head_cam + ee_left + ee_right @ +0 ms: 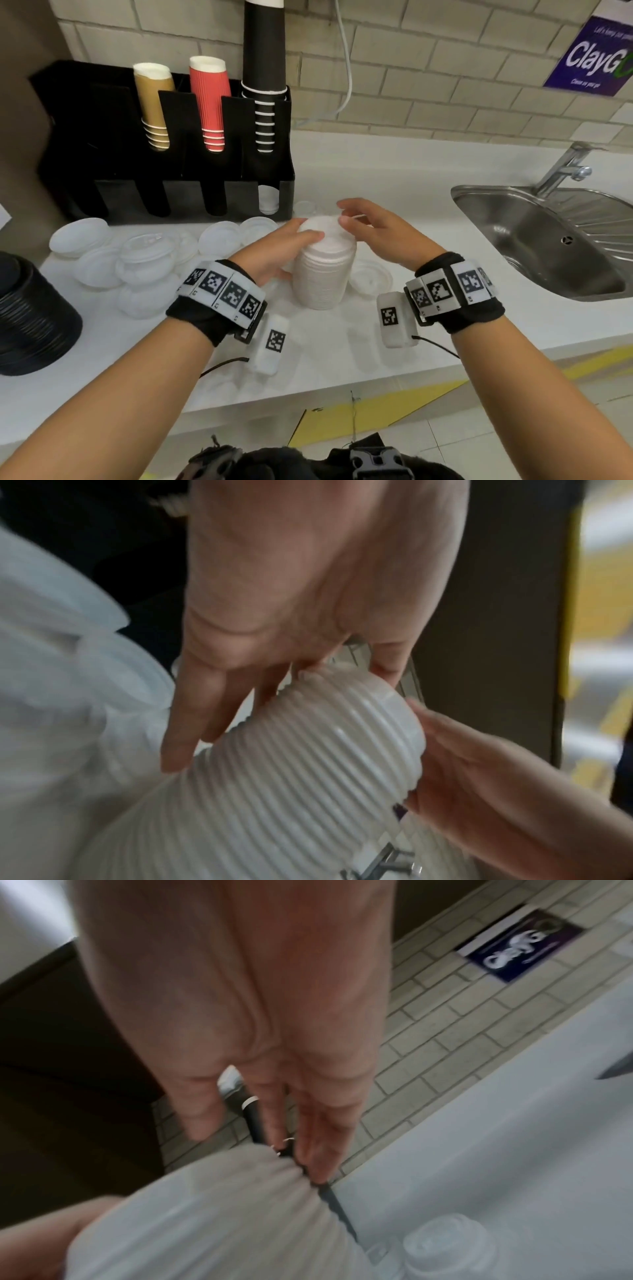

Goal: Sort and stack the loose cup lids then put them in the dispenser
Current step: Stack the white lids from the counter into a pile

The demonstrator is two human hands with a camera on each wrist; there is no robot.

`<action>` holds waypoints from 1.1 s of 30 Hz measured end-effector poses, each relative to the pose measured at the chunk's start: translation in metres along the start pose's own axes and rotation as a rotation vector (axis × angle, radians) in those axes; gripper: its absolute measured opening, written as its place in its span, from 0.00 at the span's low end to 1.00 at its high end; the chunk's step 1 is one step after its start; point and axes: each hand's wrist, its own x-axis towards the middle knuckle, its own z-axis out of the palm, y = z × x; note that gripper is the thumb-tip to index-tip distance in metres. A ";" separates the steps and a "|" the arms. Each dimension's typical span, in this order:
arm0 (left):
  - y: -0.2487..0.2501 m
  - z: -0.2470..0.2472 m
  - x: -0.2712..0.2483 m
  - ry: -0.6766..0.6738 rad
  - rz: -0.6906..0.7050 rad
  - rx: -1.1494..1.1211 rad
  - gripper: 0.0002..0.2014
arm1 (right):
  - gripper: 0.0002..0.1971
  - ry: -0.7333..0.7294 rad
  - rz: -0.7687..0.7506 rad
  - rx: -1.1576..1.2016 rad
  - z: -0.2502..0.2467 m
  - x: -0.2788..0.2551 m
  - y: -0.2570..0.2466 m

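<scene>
A tall stack of white lids (322,270) stands upright on the white counter (394,192) in the middle of the head view. My left hand (296,240) grips its upper part from the left, thumb across the top edge; the left wrist view shows the fingers (192,723) lying along the ribbed stack (291,777). My right hand (346,214) hovers over the top from the right, and its straight fingertips (315,1164) touch the stack's top (222,1218). The black dispenser (164,192) stands behind, with white lids (269,202) in its rightmost lower slot.
Several loose white lids (147,260) lie left of the stack, and one lid (371,281) lies right of it. A pile of black lids (30,308) sits at the far left. The steel sink (548,240) and tap (565,168) are on the right. Cups (210,102) fill the dispenser's top.
</scene>
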 end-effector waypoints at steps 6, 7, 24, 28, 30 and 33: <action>-0.014 0.012 0.003 0.027 -0.126 -0.073 0.27 | 0.27 0.049 0.329 0.328 0.034 -0.018 0.013; -0.016 0.014 0.003 0.037 -0.138 -0.081 0.28 | 0.28 0.072 0.353 0.390 0.039 -0.020 0.013; -0.023 0.024 -0.007 -0.022 -0.147 -0.291 0.14 | 0.37 0.031 0.515 0.618 0.070 -0.038 0.010; -0.017 0.023 -0.014 -0.045 -0.141 -0.285 0.12 | 0.37 0.032 0.477 0.648 0.065 -0.038 0.010; -0.011 0.023 -0.019 -0.048 -0.120 -0.289 0.12 | 0.38 0.015 0.462 0.661 0.061 -0.037 0.008; -0.003 0.021 -0.021 -0.059 -0.077 -0.320 0.12 | 0.44 -0.006 0.434 0.672 0.056 -0.036 0.005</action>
